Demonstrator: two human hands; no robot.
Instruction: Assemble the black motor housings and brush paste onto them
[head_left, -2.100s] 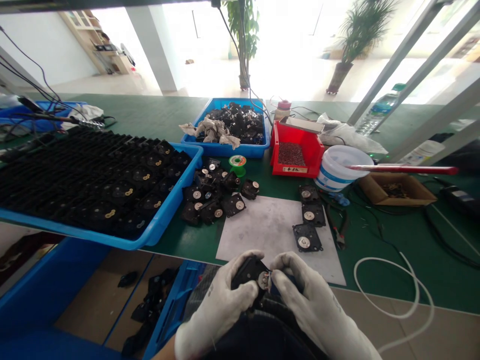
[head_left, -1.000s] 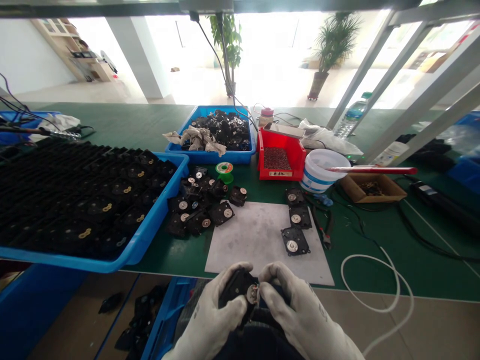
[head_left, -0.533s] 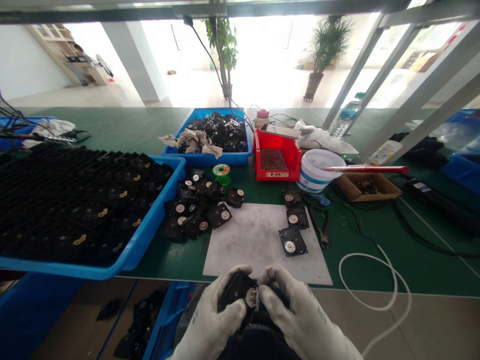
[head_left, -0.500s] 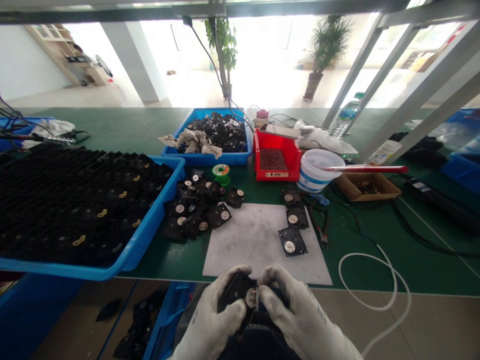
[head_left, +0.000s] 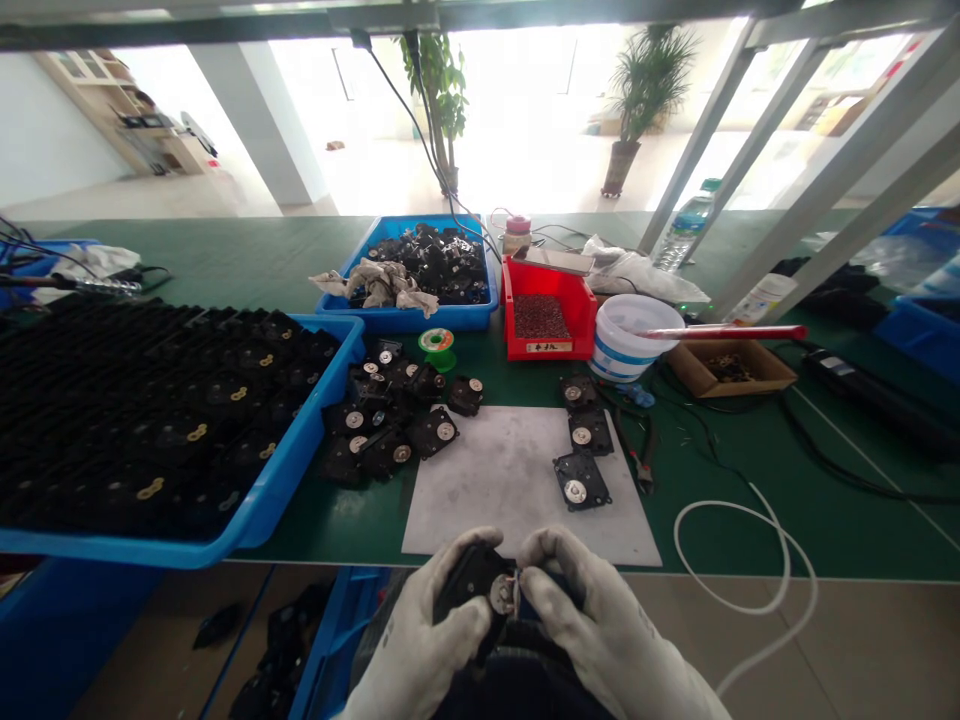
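Note:
My left hand (head_left: 424,635) and my right hand (head_left: 600,625), both in white work gloves, grip a small black square module (head_left: 472,580) at the near table edge. Its round metal disc (head_left: 503,594) faces up between my thumbs, with fine wires or a thin part at its right side. Several matching modules (head_left: 581,480) lie in a column beside a white paper sheet (head_left: 510,480), and a heap of others (head_left: 382,430) lies left of it. Neither hand touches these.
A large blue tray (head_left: 289,470) of black modules fills the left side. Behind stand a blue tray (head_left: 405,320) of parts and rags, a red bin (head_left: 544,345) of granules, a white bucket (head_left: 634,365), a solder spool (head_left: 439,350), pliers (head_left: 637,450) and a cardboard tray (head_left: 727,375).
My view has shifted slightly, so the table sits a little differently in the picture. Both hands stay on the module, and the module has turned only slightly.

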